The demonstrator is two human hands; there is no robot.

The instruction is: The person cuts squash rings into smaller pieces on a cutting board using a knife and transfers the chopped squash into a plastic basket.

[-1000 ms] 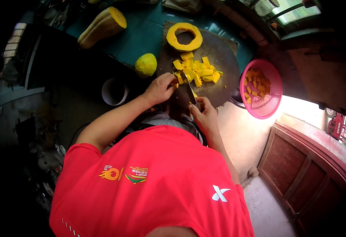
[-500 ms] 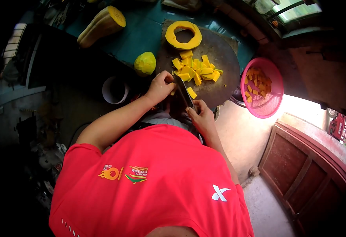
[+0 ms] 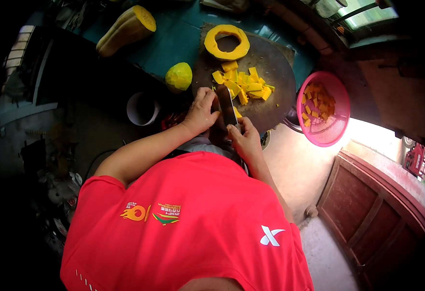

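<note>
Right hand [image 3: 247, 139]: grasping knife [image 3: 227, 104]; best kept slow, clear of left grip.
Left hand [image 3: 201, 113]: curled beside blade, contents hidden; cannot tell.
Pumpkin pieces [image 3: 255, 87]: just beyond both grips.

Daylight pours in from the right, bleaching the white open doorway [image 3: 375, 133] to near-blank glare, while the barred, metal-framed window [image 3: 367, 19] glows at upper right. The glossy teal tabletop [image 3: 173, 46] carries pale reflections, and a thin gleam edges the dark metal knife blade [image 3: 226, 101]. The left side sinks into deep shadow, its floor clutter [image 3: 59, 194] barely legible. Wide-angle distortion bends the outer scene, corners fading to black; the bright red printed shirt [image 3: 188, 247] appears reasonably sharp.
</note>
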